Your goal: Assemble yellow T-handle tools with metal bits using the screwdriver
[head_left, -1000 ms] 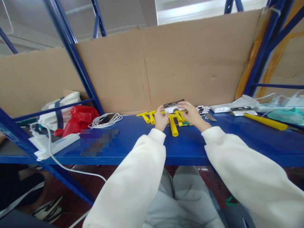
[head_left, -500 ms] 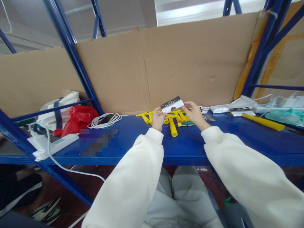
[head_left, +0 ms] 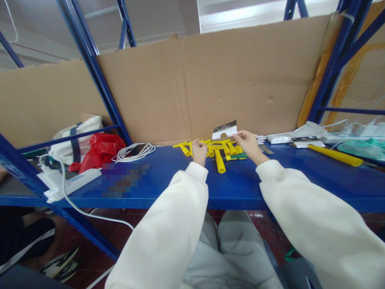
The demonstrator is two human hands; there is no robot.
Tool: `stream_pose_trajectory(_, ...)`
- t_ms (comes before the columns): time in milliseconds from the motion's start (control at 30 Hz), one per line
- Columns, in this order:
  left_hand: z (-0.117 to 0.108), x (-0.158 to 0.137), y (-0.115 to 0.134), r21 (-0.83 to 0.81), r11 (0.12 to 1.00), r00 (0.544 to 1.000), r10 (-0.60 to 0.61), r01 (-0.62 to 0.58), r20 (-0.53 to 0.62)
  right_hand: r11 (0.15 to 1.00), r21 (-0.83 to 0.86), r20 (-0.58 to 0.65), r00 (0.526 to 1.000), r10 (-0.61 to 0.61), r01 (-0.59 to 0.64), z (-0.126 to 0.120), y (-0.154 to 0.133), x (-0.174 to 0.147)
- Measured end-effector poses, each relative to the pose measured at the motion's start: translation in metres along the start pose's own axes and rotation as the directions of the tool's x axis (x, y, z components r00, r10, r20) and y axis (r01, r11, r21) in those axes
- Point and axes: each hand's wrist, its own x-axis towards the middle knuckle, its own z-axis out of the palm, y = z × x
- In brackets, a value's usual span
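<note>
My right hand (head_left: 248,143) pinches the lower right corner of a black and white packaging card (head_left: 225,130). The card is held up tilted above the shelf and has a rounded cut-out near its lower edge. My left hand (head_left: 199,151) is apart from the card, to its lower left, with fingers loosely bent and nothing visible in them. Below and between my hands lie several yellow T-shaped plastic tools (head_left: 220,161). A screwdriver with a green and yellow handle (head_left: 236,156) lies beside them.
The blue shelf (head_left: 168,180) is backed by cardboard (head_left: 246,80). At left are a coiled white cable (head_left: 132,152), a red plastic bag (head_left: 102,150) and a power strip (head_left: 75,182). At right lie a long yellow tool (head_left: 337,155) and white packets (head_left: 296,133). Another person's leg (head_left: 36,237) shows lower left.
My left hand has let go of the packaging card and sits slightly lower. The card, now in my right hand alone, has shifted a little to the right.
</note>
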Motion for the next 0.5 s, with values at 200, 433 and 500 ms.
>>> stream_pose_trajectory(200, 0.002, -0.002, -0.011, 0.108, 0.974, 0.974, -0.209, 0.199, 0.09, 1.0, -0.01, -0.013, 1.0, 0.004, -0.004, -0.002, 0.001, -0.001)
stream_pose_trajectory(433, 0.004, -0.011, -0.012, 0.243, 0.937, 0.908, -0.315, 0.251, 0.276, 1.0, -0.031, -0.015, 1.0, 0.002, -0.003, -0.001, 0.003, -0.002)
stream_pose_trajectory(500, 0.003, -0.012, -0.011, 0.248, 0.931, 0.885, -0.34, 0.269, 0.317, 1.0, -0.031, -0.013, 1.0, 0.0, 0.0, -0.001, 0.003, -0.001)
